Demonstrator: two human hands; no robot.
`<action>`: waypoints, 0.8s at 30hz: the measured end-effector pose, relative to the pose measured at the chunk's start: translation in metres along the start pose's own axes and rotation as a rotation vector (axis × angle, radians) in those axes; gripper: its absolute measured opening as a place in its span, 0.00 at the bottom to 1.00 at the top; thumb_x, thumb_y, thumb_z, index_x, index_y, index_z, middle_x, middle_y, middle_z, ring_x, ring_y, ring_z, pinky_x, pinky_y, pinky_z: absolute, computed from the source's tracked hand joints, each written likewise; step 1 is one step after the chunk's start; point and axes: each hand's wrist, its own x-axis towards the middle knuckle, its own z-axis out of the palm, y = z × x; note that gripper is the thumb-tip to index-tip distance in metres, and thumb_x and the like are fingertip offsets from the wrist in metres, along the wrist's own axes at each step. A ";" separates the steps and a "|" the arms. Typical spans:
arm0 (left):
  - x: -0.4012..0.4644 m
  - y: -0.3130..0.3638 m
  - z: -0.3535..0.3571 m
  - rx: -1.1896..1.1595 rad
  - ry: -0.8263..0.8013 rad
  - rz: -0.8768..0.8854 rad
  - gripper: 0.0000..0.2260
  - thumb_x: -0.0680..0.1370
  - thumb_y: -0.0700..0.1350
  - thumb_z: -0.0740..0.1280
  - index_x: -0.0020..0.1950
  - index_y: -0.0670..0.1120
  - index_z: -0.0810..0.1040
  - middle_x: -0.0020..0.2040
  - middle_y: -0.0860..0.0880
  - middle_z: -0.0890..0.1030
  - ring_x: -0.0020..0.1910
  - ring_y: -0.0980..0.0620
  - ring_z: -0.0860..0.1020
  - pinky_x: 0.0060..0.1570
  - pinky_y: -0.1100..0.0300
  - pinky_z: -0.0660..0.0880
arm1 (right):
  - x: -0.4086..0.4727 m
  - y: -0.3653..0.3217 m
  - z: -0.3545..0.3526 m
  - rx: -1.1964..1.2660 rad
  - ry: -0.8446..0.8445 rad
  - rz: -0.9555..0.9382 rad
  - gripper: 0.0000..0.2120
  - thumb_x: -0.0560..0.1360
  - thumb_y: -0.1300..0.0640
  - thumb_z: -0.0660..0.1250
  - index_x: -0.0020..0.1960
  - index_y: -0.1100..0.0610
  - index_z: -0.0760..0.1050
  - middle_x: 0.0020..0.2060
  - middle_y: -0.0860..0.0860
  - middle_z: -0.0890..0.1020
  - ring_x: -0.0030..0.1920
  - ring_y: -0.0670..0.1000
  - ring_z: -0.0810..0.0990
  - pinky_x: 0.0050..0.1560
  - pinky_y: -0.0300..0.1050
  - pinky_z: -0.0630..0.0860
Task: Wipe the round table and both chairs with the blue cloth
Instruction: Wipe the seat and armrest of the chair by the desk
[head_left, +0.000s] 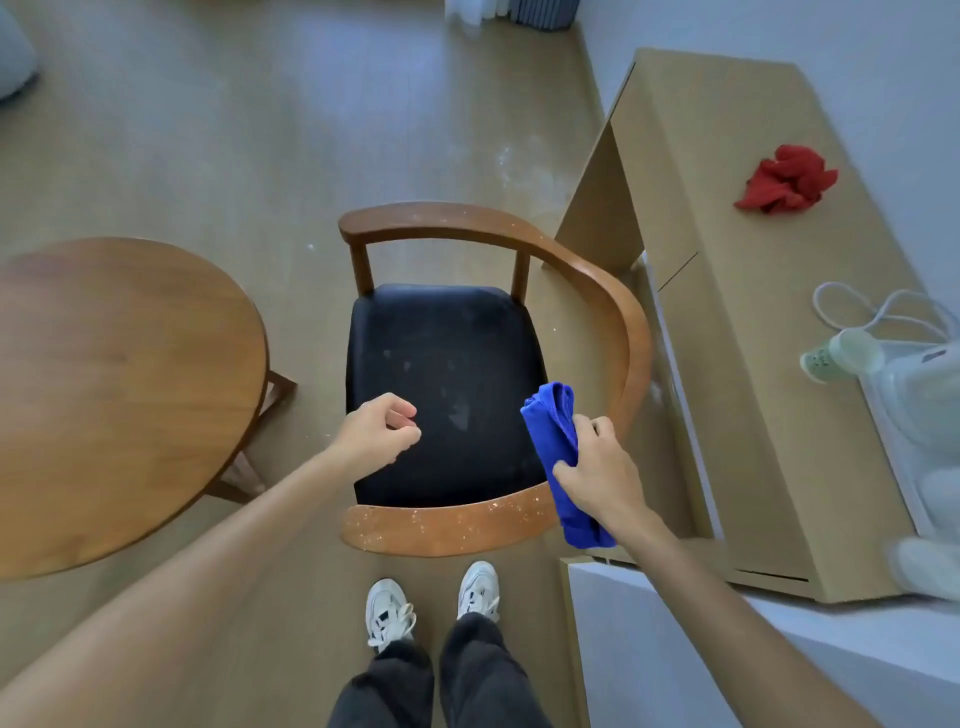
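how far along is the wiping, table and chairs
Looks done: the round table shows no specks. In hand: the right hand grips the blue cloth beside the chair; the left hand holds nothing. Left: its seat and wooden rim are still dusty. No second chair is in view.

Soft, even daylight, slightly cool cast. Brightest at upper middle of frame, near pale curtain (470, 10). Shadows faint and diffuse; weak one under round table (119, 395) at left. Dull sheen on black chair seat (441, 374) shows dusty smears. Wide-angle bend strong at edges: forearms stretch toward lower corners, cabinet (753, 312) lines splay. White objects at right edge blurred.
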 end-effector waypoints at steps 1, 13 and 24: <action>0.000 -0.010 0.009 0.009 -0.001 -0.014 0.08 0.78 0.43 0.66 0.56 0.50 0.74 0.45 0.57 0.78 0.47 0.52 0.79 0.51 0.54 0.80 | -0.004 0.001 0.019 -0.067 0.030 0.009 0.18 0.73 0.58 0.65 0.62 0.57 0.67 0.54 0.52 0.70 0.45 0.53 0.76 0.37 0.45 0.74; -0.010 -0.023 0.154 0.372 0.240 0.356 0.15 0.73 0.46 0.57 0.52 0.42 0.79 0.52 0.45 0.78 0.49 0.42 0.77 0.42 0.51 0.78 | -0.028 0.024 0.093 0.051 -0.242 -0.044 0.22 0.76 0.60 0.57 0.71 0.56 0.68 0.71 0.47 0.68 0.69 0.49 0.65 0.66 0.43 0.65; 0.019 0.016 0.264 0.560 0.191 -0.085 0.25 0.71 0.52 0.60 0.64 0.40 0.73 0.62 0.36 0.75 0.66 0.29 0.68 0.60 0.34 0.68 | 0.105 0.148 0.064 -0.161 0.380 -0.459 0.12 0.76 0.61 0.59 0.52 0.61 0.80 0.58 0.57 0.80 0.64 0.58 0.75 0.70 0.56 0.65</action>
